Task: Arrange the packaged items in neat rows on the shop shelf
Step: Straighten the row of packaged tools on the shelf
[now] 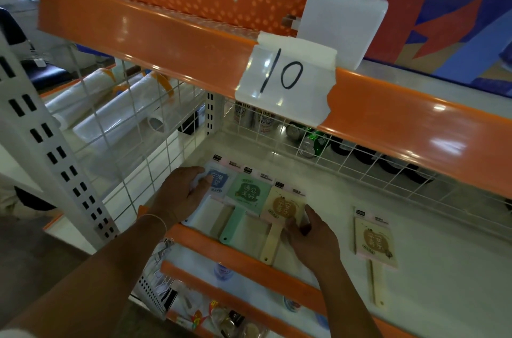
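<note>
Down low and closest to me, the person's two bare arms reach in over the orange front edge point(243, 254) of the white shop shelf point(346, 193). Their right hand point(310, 238) sits on the cream paddle-shaped packaged item with a brown picture point(285, 209), and its thumb and fingers look curled around the right side of the pack, as if pinching it. Their left hand point(181, 193) rests on the blue paddle-shaped packaged item point(219, 179), with the fingers bent over its left edge, so it seems to be holding that one in place.

Between the two hands lies the mint green paddle-shaped packaged item point(246, 193). These three packs lie flat, side by side and touching, with the handles pointing toward the person and the card tops pointing to the back. The green and cream handles poke out a little over the orange edge.

Off to the right, well apart from the row, lies a second cream packaged paddle with a pink card behind it point(372, 243). It is long from front to back too, with the handle toward the person. The right hand is much nearer to it, so I think that hand would fetch it next and slide it left to join the row.

Farther back stands a white wire grid point(327, 155), with drink cans point(307, 143) behind it. Above hangs a taped white label with "10" point(285, 80).
</note>
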Available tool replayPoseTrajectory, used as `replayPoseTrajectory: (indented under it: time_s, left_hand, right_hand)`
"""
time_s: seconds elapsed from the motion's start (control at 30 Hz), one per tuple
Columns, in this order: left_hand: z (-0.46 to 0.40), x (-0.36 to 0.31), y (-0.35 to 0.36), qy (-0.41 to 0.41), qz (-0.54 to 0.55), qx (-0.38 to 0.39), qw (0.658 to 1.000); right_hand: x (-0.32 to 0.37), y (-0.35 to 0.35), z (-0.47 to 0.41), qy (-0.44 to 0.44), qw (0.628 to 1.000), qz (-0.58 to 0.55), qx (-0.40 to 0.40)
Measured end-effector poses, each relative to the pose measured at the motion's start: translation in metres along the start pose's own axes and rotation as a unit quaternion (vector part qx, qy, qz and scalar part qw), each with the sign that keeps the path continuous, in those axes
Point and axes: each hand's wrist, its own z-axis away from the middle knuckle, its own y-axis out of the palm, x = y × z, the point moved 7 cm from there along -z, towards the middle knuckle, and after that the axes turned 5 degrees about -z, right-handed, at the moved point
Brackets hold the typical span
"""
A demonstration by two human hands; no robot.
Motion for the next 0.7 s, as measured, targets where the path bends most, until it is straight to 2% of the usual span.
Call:
replayPoseTrajectory:
  time_s: [0.5, 0.6, 0.7]
  left_hand:
    - [-0.001, -0.002, 0.0, 0.007, -0.012, -0.015, 1.0]
    - [0.0, -0.003, -0.001, 0.019, -0.014, -0.023, 0.999]
    - [-0.001, -0.001, 0.0, 0.01, -0.015, -0.015, 1.0]
  right_hand:
    - [0.0, -0.003, 0.006, 0.024, 0.999, -0.022, 0.017]
    - [-0.01, -0.005, 0.005, 0.057, 0.996, -0.068, 0.0]
    - [-0.02, -0.01, 0.008, 0.076, 0.984, -0.16, -0.021]
